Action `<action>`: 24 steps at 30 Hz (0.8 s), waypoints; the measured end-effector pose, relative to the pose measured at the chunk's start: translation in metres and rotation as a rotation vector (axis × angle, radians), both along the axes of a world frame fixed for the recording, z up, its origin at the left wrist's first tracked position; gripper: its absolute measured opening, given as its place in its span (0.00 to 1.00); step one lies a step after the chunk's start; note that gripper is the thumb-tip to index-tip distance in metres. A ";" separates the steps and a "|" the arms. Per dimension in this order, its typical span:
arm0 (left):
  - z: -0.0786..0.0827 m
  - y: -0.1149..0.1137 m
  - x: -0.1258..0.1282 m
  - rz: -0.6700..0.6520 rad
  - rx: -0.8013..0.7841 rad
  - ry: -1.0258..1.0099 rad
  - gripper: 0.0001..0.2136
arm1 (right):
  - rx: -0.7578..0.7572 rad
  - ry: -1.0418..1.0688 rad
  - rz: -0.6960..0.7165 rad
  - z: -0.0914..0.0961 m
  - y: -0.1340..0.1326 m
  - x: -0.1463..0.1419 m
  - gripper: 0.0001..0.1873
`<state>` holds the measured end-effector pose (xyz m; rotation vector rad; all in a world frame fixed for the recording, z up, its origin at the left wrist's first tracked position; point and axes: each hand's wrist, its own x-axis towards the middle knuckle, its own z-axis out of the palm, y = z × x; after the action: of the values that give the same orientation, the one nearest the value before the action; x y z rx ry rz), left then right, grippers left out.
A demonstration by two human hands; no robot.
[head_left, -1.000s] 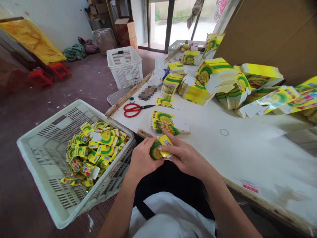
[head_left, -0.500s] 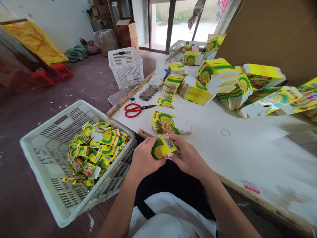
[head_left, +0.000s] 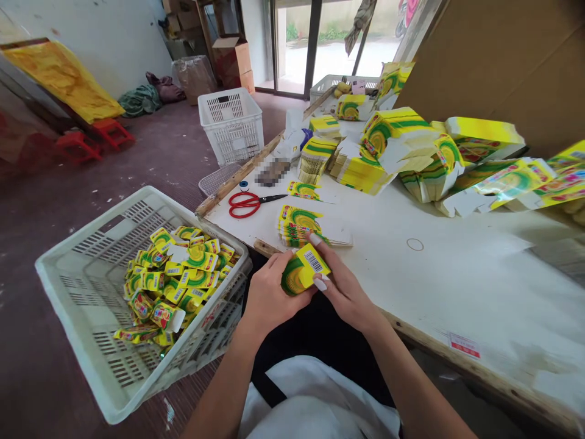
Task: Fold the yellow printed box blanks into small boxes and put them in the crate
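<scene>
My left hand [head_left: 269, 297] grips a small yellow-and-green carton [head_left: 299, 271] at the table's near edge, above my lap. Its barcode end is closed and faces right. At that end is my right hand [head_left: 343, 279], with the index finger along the upper corner and the thumb against the lower edge. Just beyond the carton, a fanned stack of flat cartons [head_left: 299, 222] lies on the white table [head_left: 379, 256]. Filled out with many similar small cartons [head_left: 178, 274], a white plastic crate [head_left: 68, 256] stands to my left.
Red-handled scissors [head_left: 244, 205] lie near the table's left edge, by a small blue roll [head_left: 244, 185]. Bundles of flat cartons [head_left: 361, 167] line the back of the table. A rubber band [head_left: 415, 244] lies on the right. Another white crate [head_left: 233, 125] stands on the floor.
The white flaps at the carton's right end have been folded in, and the barcode panel now covers that end. My right fingers have shifted to the panel's edges.
</scene>
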<state>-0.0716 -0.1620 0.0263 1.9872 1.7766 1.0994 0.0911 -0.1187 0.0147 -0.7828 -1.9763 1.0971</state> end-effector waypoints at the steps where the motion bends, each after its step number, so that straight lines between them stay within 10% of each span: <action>1: -0.001 0.000 0.001 0.022 0.006 0.000 0.25 | 0.000 -0.029 -0.015 -0.001 0.000 -0.002 0.30; 19: -0.022 -0.006 -0.023 0.249 0.042 0.064 0.22 | 0.019 -0.112 -0.077 -0.007 0.016 -0.035 0.27; 24: -0.021 -0.011 -0.087 0.758 0.158 0.132 0.38 | 0.081 -0.362 -0.408 -0.006 0.067 -0.016 0.28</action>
<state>-0.1588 -0.1727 0.0057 1.4913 2.6975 1.3562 0.0751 -0.0515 0.0087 -1.3438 -2.0065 0.6639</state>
